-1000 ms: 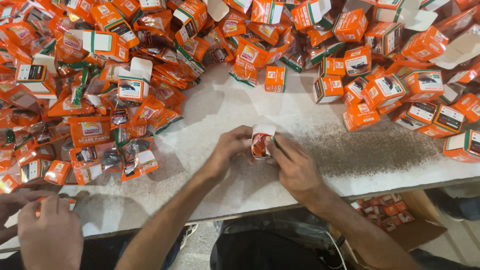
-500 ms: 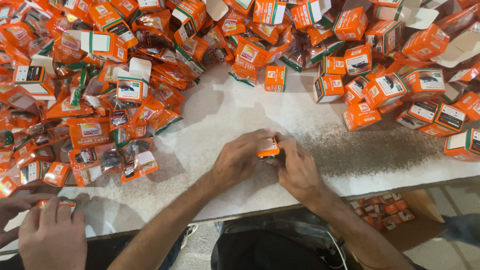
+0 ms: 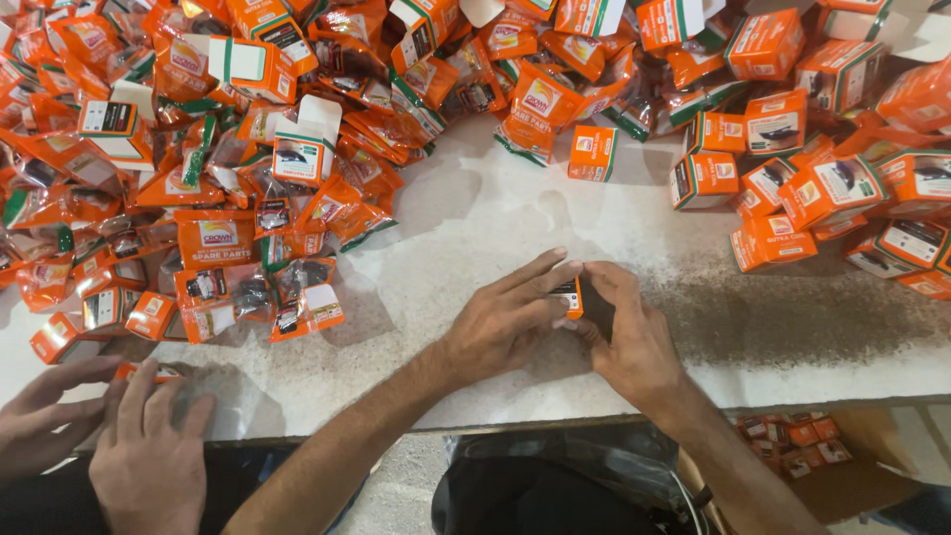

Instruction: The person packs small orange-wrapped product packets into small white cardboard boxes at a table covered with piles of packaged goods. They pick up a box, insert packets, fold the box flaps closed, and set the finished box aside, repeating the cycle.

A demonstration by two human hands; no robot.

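My left hand (image 3: 505, 322) and my right hand (image 3: 629, 332) meet at the middle of a pale worktable (image 3: 475, 228). Between them they grip one small orange box (image 3: 569, 294), pressed against the tabletop; most of the box is hidden by my fingers. A heap of orange plastic packets (image 3: 228, 248) lies to the left of my hands. Closed small orange boxes (image 3: 792, 198) are piled to the right.
Another person's two hands (image 3: 109, 436) rest on an orange packet at the table's lower-left edge. A cardboard carton (image 3: 797, 441) holding more small orange boxes sits below the table's front edge at the right. Open boxes with white flaps lie among the packets.
The box had its white flap open and was held up; now it is shut and held low against the tabletop. My hands have closed in around it.
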